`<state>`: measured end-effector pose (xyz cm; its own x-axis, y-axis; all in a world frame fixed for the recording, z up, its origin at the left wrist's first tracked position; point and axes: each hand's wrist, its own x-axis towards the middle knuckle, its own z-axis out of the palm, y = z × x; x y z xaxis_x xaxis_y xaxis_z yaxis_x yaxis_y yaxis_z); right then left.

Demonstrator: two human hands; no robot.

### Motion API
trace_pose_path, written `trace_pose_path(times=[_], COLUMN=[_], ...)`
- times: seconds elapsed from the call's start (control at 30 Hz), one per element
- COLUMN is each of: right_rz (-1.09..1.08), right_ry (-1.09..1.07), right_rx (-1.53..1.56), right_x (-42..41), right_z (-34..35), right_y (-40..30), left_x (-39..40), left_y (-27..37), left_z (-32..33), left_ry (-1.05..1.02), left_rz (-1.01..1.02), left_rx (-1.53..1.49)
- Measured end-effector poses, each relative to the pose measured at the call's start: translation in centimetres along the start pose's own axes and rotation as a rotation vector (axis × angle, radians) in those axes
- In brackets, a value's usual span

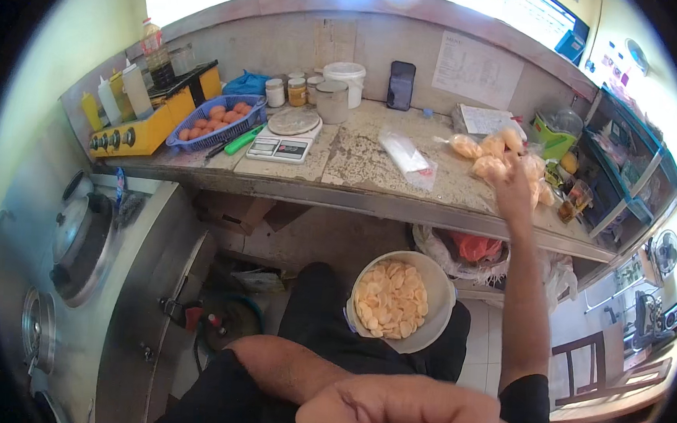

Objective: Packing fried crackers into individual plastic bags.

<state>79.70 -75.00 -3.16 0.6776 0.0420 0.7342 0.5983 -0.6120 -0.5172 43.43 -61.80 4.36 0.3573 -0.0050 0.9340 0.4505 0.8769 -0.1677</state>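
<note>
My right hand (509, 180) reaches over the counter to several knotted clear plastic bags of pale orange pieces (492, 146); it is blurred, and whether its fingers grip a bag cannot be told. Large and close to the camera, my left hand (402, 413) has curled fingers at the bottom; their inner side is hidden. A white bucket (441, 309) stands on my lap, partly filled with thin, pale round chips (391, 297). On the counter, left of the bags, lies a stack of clear plastic bags (407, 156).
The counter (358, 172) also bears a digital kitchen scale (284, 142), a blue basket (176, 140) of eggs, jars, a lidded white tub (354, 83), an upright phone (401, 85) and a glass of brown liquid (574, 202). A yellow stove (141, 135) stands left; a glass-sided case (633, 169) right.
</note>
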Motion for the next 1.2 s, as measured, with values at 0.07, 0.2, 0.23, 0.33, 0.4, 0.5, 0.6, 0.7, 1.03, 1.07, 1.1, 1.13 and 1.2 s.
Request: trace_pose_path(times=[0.07,0.2,0.23,0.33,0.4,0.5,0.6,0.7,1.03,1.07,1.1,1.13,1.2], right_rz=[0.023,0.018,-0.022,-0.024,-0.083,-0.133,-0.082,0.045,-0.054,-0.065,-0.061,-0.068,-0.072], right_ry=[-0.197,-0.296,-0.335,-0.362,-0.348,-0.325,-0.269,-0.175,-0.246,-0.265,-0.258,-0.271,-0.288], right_rx=[-0.073,-0.028,-0.017,0.067,0.080,0.030,0.027,0.020,-0.060,-0.114,-0.124,-0.120,-0.113], right_x=[-3.2,-4.3,-4.2,-2.7,-2.2,-2.1,-3.0,-2.0,-2.8,-2.9,-3.1,-3.3,-3.3], right_z=[3.1,6.0,6.9,9.2,11.1,12.3,10.9,11.3,12.1,12.0,11.8,11.6,11.6], right_y=[-4.7,-4.8,-4.9,-4.6,-4.6,-3.8,-3.9,-1.9,-4.8,-5.1,-5.0,-5.0,-5.0], left_x=[0.3,0.6,0.9,1.7,0.4,2.8,4.0,6.0,0.3,0.2,0.6,0.9,0.9], left_y=[-1.0,2.1,2.9,3.1,8.4,9.3,7.8,12.9,30.3,30.4,30.2,30.1,30.6], left_z=[2.1,5.4,5.0,0.0,0.9,1.5,2.1,1.6,-21.7,-22.9,-23.6,-24.1,-24.7], left_ry=[0.077,0.428,0.410,0.100,0.220,-0.359,-0.561,-0.539,0.434,0.487,0.476,0.574,0.676], left_rz=[0.240,-0.010,-0.079,0.095,-0.426,-0.495,-0.055,-0.234,-0.464,-0.390,-0.388,-0.465,-0.547], left_rx=[-0.031,0.102,0.071,0.270,0.519,1.891,2.130,2.222,2.974,3.136,3.127,3.119,3.108])
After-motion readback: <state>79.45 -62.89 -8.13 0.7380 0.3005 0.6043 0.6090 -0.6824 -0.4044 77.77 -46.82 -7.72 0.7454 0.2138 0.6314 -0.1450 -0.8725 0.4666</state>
